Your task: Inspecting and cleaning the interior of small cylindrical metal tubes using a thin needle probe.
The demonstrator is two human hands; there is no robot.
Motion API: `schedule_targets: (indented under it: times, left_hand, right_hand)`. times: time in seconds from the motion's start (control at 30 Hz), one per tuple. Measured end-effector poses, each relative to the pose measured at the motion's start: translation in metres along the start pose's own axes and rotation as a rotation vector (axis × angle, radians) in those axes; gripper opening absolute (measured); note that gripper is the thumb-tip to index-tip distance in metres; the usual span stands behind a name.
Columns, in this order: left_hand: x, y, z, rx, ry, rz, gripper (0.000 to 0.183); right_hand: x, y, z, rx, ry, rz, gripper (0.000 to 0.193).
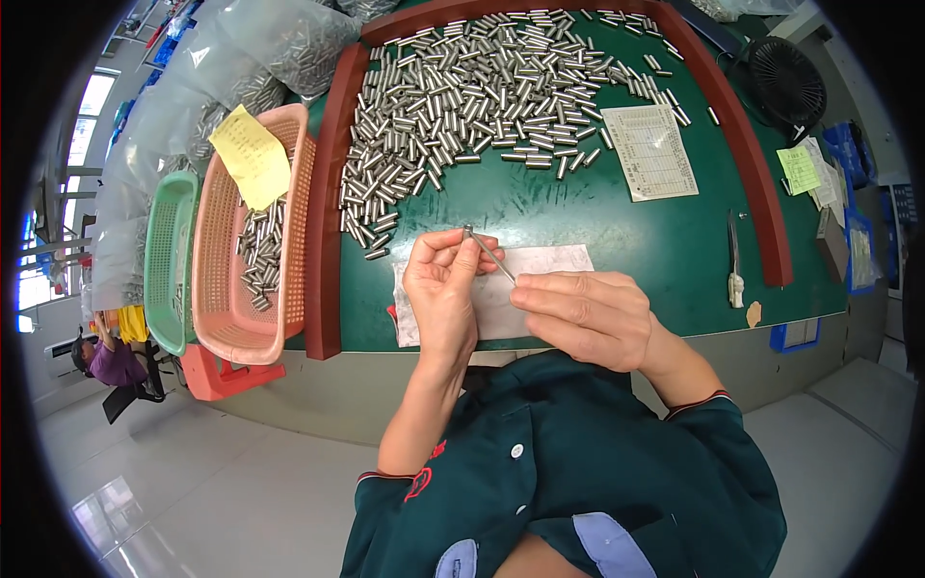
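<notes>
Together, left hand and right hand pinch one thin metal rod — above white paper.

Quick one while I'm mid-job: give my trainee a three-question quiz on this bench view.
1. True or false: the left hand and right hand both hold the thin metal rod.
2. What lies in the pink basket? A) metal pins B) screws C) gloves
3. Fill in: the hands work over a pale ___ sheet on the green mat.

Key: 1 true; 2 A; 3 paper.
</notes>
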State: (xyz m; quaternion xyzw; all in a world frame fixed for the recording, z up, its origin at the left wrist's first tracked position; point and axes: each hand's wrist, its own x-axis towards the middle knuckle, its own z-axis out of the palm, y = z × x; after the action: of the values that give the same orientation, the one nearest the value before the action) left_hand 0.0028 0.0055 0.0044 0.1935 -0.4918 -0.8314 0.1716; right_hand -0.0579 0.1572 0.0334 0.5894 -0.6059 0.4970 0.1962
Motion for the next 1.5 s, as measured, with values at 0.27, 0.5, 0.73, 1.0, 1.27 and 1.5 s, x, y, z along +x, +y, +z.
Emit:
schedule_targets:
  times: [0.27,0.5,0.73,1.0,1.27,1.5]
  left_hand:
    - [-0.003,0.000,0.003,0.021,0.023,0.007,0.009]
    - [-0.002,0.000,0.001,-0.033,0.045,0.004,0.009]
    - [-0.001,-0.001,0.000,0.010,0.031,0.021,0.009]
    - [0.006,0.004,-0.004,-0.103,0.077,-0.036,0.010]
    - [0.003,0.002,-0.002,0.058,-0.011,-0.018,0.013]
    - [0.003,0.004,-0.003,0.115,-0.060,-0.073,0.014]
  right_hand:
    - [-0.002,-0.001,0.001,0.025,0.021,-0.054,0.022]
    - [0.003,-0.002,0.000,0.013,-0.005,-0.005,0.021]
    - [0.002,-0.002,0.001,-0.027,-0.023,-0.024,0.020]
    - [-0.002,-0.004,-0.004,0.077,0.044,-0.019,0.021]
    - [-0.008,0.001,-0.001,0.127,0.392,0.291,0.015]
    - [-0.008,0.005,0.004,0.156,0.446,0.310,0.011]
